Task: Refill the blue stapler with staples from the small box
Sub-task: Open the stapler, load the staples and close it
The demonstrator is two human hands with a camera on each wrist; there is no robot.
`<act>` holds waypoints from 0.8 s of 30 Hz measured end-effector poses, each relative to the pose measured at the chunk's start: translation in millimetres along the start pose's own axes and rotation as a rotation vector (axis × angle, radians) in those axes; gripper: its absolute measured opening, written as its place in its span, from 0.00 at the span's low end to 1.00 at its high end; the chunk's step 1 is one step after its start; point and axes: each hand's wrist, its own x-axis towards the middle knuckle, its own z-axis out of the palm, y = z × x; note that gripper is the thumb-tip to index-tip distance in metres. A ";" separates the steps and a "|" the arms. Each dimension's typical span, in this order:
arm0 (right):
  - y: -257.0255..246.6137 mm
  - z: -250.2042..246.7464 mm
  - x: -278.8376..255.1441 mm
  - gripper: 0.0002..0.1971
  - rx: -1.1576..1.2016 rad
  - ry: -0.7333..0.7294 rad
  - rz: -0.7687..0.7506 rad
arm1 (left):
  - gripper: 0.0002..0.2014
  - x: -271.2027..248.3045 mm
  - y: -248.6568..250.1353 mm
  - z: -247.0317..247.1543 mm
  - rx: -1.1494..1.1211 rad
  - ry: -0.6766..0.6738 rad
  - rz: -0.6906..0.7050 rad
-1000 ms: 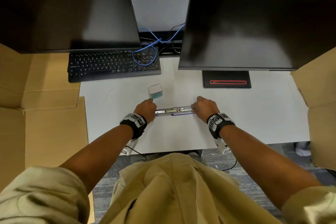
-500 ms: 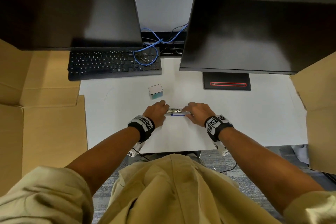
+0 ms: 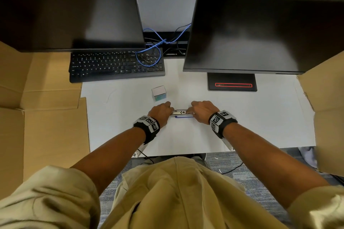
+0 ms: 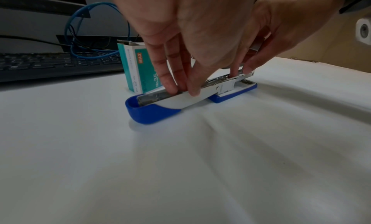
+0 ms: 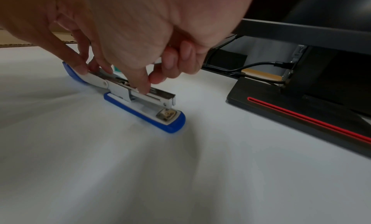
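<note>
The blue stapler [image 3: 179, 113] [image 4: 152, 111] [image 5: 144, 114] lies opened out flat on the white desk [image 3: 242, 117]. Its blue and white cover points left and its metal magazine points right over the blue base. My left hand [image 3: 162, 112] [image 4: 180, 91] pinches the cover, thumb on the white side and fingers in the metal channel. My right hand [image 3: 202, 111] [image 5: 149, 86] pinches the magazine rail between thumb and forefinger. A small silvery piece shows among its curled fingers; I cannot tell what it is. The small teal staple box [image 3: 158, 93] [image 4: 136, 68] stands upright just behind my left hand.
A black keyboard [image 3: 115, 65] with a blue cable [image 3: 149, 55] looped on it lies at the back left. Two dark monitors stand behind, and the right one's black base [image 3: 232, 84] sits on the desk. Cardboard flaps [image 3: 42, 117] [image 3: 327, 108] flank the desk.
Both hands have slid inward along the stapler from its ends, so less of it shows between them. The staple box has not moved.
</note>
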 end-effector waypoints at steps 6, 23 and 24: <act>0.7 0.8 5.7 0.18 0.017 -0.014 0.009 | 0.17 -0.3 0.3 -1.1 0.014 -0.015 -0.004; -2.7 -2.3 10.1 0.04 0.083 0.004 0.056 | 0.13 4.9 9.2 -6.5 0.011 -0.031 -0.018; -2.0 -3.0 10.0 0.04 0.086 0.004 0.053 | 0.13 6.3 11.5 -7.0 -0.010 -0.015 -0.019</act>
